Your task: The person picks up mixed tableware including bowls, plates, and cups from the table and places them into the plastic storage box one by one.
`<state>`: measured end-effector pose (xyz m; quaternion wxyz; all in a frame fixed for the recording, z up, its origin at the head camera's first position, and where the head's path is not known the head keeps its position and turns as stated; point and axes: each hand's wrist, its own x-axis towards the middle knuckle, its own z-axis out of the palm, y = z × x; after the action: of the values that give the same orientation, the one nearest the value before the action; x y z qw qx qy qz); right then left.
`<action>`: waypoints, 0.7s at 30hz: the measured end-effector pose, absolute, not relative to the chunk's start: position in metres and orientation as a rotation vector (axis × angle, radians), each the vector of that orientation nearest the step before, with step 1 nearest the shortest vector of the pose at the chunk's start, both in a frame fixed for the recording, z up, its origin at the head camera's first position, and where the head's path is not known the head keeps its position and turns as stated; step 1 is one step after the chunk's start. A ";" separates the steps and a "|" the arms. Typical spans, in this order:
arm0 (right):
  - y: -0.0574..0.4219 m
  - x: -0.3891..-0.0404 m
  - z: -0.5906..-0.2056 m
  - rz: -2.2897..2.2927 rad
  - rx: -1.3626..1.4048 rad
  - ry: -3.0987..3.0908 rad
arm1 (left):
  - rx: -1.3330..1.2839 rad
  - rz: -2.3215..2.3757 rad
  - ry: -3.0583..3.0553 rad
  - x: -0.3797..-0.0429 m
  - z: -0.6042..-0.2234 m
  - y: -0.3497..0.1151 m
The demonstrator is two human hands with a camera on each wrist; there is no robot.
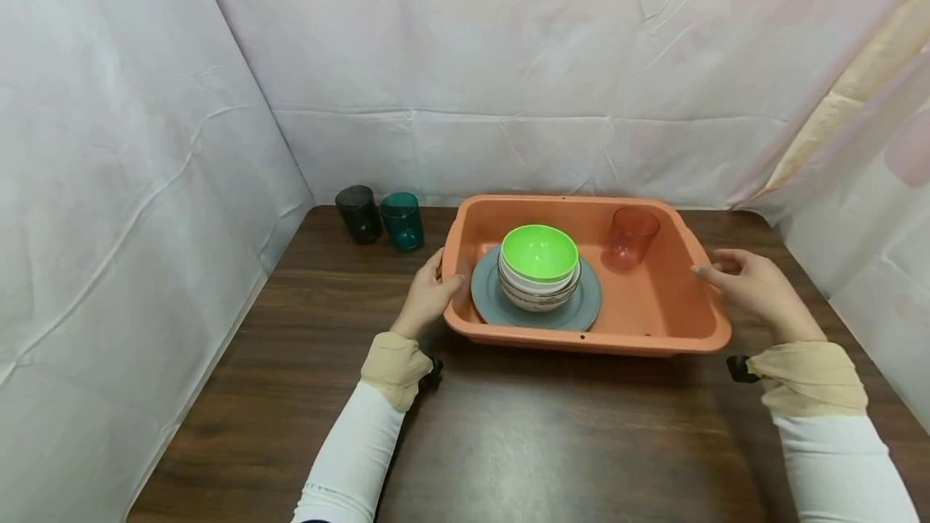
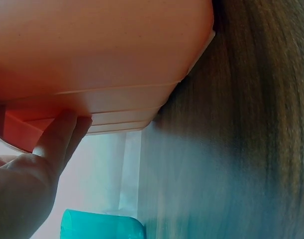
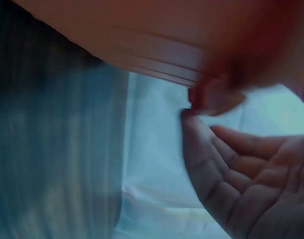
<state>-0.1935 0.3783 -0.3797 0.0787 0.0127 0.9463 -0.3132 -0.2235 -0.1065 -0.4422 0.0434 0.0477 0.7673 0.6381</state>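
An orange plastic basin (image 1: 654, 341) rests on the table between both hands. My left hand (image 1: 429, 294) grips its left rim, thumb over the edge and fingers (image 2: 59, 134) against the outer wall. At the right end, my right hand (image 1: 759, 287) pinches the rim between thumb and bent fingers (image 3: 206, 159); this contact is blurred in the right wrist view. Inside the basin lies a grey-blue plate (image 1: 488, 297) carrying stacked bowls. A bright green bowl (image 1: 539, 253) tops the stack, above white and patterned bowls (image 1: 536, 299). Farther right in the basin stands a clear reddish cup (image 1: 630, 240).
Left of the basin, toward the back, stand a dark cup (image 1: 359, 215) and a teal cup (image 1: 403, 222). The teal cup is close to my left hand in the left wrist view. White sheeting (image 1: 508, 63) encloses the back and sides of the wooden table (image 1: 567, 434).
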 end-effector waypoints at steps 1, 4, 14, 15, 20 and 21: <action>0.377 -0.194 -0.384 -0.956 0.059 2.839 | 0.145 1.947 2.348 -0.223 -0.442 -0.106; 0.372 -0.194 -0.393 -1.011 0.107 2.851 | 0.149 1.943 2.346 -0.222 -0.441 -0.107; 0.362 -0.192 -0.414 -1.116 0.173 2.941 | 0.142 1.936 2.335 -0.221 -0.442 -0.107; 0.361 -0.192 -0.415 -1.133 0.181 2.942 | 0.141 1.937 2.330 -0.222 -0.442 -0.107; 0.359 -0.192 -0.417 -1.250 0.228 2.904 | 0.119 1.935 2.316 -0.221 -0.440 -0.108; 0.358 -0.192 -0.418 -1.271 0.239 2.896 | 0.114 1.928 2.321 -0.221 -0.440 -0.108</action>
<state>-0.1919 0.3580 -0.4176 -0.0149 0.0754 0.9130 -0.4006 -0.2211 -0.1081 -0.4396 0.0611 0.0378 0.7673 0.6373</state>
